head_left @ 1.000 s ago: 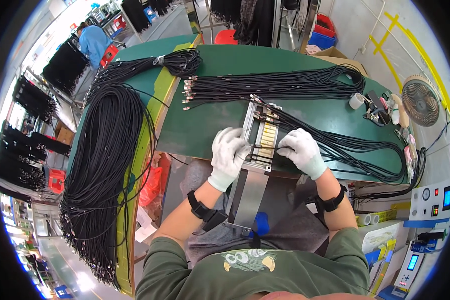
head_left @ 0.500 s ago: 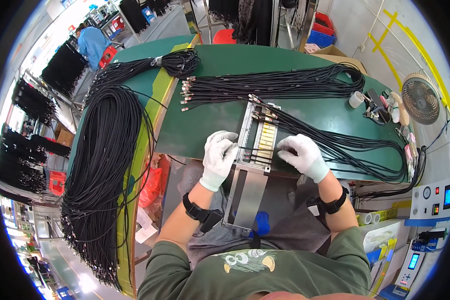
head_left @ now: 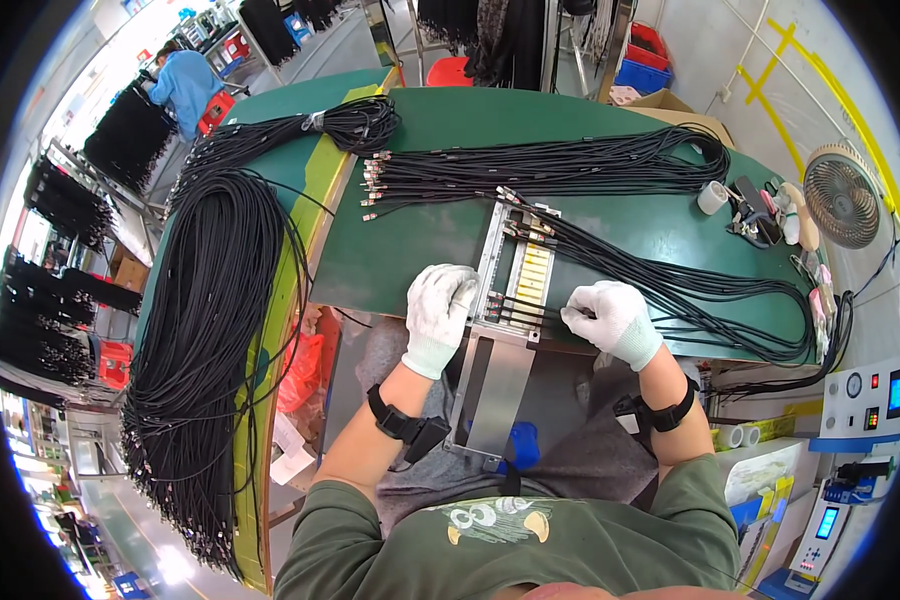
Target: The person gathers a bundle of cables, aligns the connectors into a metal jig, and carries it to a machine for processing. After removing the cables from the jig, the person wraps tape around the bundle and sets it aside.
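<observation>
A metal fixture (head_left: 489, 262) with a row of yellow slots (head_left: 534, 277) extends from the green table toward my lap. Several black cables (head_left: 522, 309) lie across its near end. My left hand (head_left: 440, 312), in a white glove, is at the fixture's left edge with fingers curled; whatever they may hold is hidden. On the other side, my gloved right hand (head_left: 615, 322) has thumb and fingers pinched together at the cables leaving the fixture. More black cables (head_left: 660, 268) run from the fixture's far end and loop to the right.
A cable bundle (head_left: 550, 168) stretches across the back of the green table (head_left: 410, 250). A large cable pile (head_left: 210, 270) covers the left side. At right are a tape roll (head_left: 712, 198), a fan (head_left: 842, 196) and control boxes (head_left: 863, 400). A person in blue (head_left: 184, 88) works at far left.
My left hand's fingers have drawn back from the cables, leaving their ends in view on the fixture. My right hand has shifted slightly right and nearer me, its fingers closing more.
</observation>
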Action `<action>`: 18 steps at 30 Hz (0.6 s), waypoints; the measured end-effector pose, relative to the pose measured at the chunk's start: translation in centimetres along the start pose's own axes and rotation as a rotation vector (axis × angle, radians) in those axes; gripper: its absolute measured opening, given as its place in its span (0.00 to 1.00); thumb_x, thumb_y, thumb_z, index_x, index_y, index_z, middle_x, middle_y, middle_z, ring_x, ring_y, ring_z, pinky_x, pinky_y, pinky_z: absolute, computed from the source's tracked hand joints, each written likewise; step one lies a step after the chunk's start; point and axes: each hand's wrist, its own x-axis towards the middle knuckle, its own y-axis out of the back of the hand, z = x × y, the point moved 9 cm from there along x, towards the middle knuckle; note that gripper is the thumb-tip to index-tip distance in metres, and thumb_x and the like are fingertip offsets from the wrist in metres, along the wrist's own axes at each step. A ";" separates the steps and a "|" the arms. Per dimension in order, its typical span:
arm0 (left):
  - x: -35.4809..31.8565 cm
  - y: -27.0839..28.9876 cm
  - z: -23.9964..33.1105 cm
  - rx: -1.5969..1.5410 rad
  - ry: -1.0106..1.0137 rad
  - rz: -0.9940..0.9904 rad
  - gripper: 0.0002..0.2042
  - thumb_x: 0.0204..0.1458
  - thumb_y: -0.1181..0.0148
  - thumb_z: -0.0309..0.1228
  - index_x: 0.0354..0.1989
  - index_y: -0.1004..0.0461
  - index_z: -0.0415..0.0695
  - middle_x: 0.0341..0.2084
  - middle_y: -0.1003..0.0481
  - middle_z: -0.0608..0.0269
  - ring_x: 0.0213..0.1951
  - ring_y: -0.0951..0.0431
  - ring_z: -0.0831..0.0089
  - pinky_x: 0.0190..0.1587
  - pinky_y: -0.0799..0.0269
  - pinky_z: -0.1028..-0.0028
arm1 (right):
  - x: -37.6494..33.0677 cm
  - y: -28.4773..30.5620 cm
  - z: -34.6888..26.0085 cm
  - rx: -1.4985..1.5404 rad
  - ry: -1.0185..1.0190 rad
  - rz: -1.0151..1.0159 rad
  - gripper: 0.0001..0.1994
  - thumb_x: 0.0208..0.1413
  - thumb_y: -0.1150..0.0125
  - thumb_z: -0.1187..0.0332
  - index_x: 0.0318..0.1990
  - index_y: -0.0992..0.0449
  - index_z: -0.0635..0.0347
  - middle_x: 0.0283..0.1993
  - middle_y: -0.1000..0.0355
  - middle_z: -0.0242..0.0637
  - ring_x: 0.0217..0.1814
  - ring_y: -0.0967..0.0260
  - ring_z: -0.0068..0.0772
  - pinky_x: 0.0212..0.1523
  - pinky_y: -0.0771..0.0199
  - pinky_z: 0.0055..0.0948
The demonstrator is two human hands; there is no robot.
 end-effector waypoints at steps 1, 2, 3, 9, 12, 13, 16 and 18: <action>-0.1 0.0 -0.1 0.002 0.008 0.007 0.06 0.55 0.38 0.31 0.38 0.22 0.44 0.39 0.20 0.60 0.46 0.23 0.56 0.55 0.32 0.60 | 0.0 0.0 0.0 0.000 0.000 0.000 0.10 0.51 0.36 0.59 0.26 0.20 0.54 0.21 0.27 0.38 0.26 0.27 0.45 0.30 0.28 0.42; -0.1 0.0 -0.1 0.001 0.008 0.007 0.06 0.55 0.38 0.31 0.38 0.22 0.44 0.39 0.20 0.60 0.46 0.23 0.56 0.55 0.32 0.60 | -0.1 0.0 -0.1 0.006 0.005 -0.002 0.10 0.51 0.36 0.59 0.26 0.20 0.54 0.21 0.27 0.38 0.27 0.27 0.45 0.30 0.28 0.42; -0.1 0.0 0.1 0.008 -0.002 0.014 0.06 0.55 0.38 0.31 0.38 0.22 0.44 0.39 0.20 0.60 0.46 0.23 0.56 0.55 0.31 0.60 | -0.1 0.1 -0.1 0.011 0.011 -0.004 0.10 0.51 0.36 0.59 0.26 0.20 0.55 0.21 0.27 0.38 0.27 0.27 0.45 0.31 0.28 0.42; 0.0 0.3 0.6 0.035 -0.012 0.022 0.06 0.55 0.38 0.30 0.37 0.21 0.44 0.38 0.20 0.60 0.46 0.22 0.57 0.55 0.31 0.60 | 0.1 0.1 0.1 0.063 -0.013 -0.048 0.09 0.50 0.36 0.60 0.27 0.20 0.54 0.23 0.25 0.36 0.30 0.27 0.43 0.33 0.28 0.41; 0.1 0.1 0.3 0.012 0.009 0.010 0.06 0.55 0.38 0.30 0.37 0.21 0.43 0.38 0.20 0.59 0.45 0.22 0.57 0.55 0.31 0.61 | 0.1 0.7 -0.3 0.044 0.105 0.070 0.05 0.46 0.32 0.67 0.26 0.21 0.55 0.24 0.27 0.33 0.32 0.29 0.40 0.35 0.29 0.37; 0.1 0.0 0.2 0.001 0.019 0.004 0.06 0.54 0.38 0.30 0.37 0.21 0.43 0.37 0.20 0.59 0.45 0.22 0.57 0.55 0.31 0.61 | 0.1 0.6 -0.3 0.044 0.105 0.070 0.05 0.46 0.32 0.67 0.26 0.21 0.55 0.24 0.27 0.33 0.32 0.29 0.40 0.35 0.29 0.37; 0.1 0.1 0.2 0.003 0.016 0.002 0.06 0.54 0.38 0.30 0.37 0.21 0.43 0.37 0.20 0.59 0.45 0.22 0.57 0.55 0.31 0.61 | 0.0 0.6 -0.6 -0.055 0.126 0.088 0.05 0.44 0.31 0.69 0.27 0.23 0.53 0.27 0.27 0.31 0.35 0.31 0.39 0.40 0.31 0.36; 0.1 0.1 0.2 0.003 0.014 0.001 0.06 0.54 0.38 0.30 0.37 0.21 0.43 0.37 0.20 0.59 0.45 0.22 0.57 0.55 0.31 0.61 | 0.1 0.5 -0.4 -0.080 0.123 0.084 0.05 0.44 0.31 0.69 0.27 0.23 0.53 0.27 0.27 0.31 0.36 0.31 0.39 0.40 0.31 0.36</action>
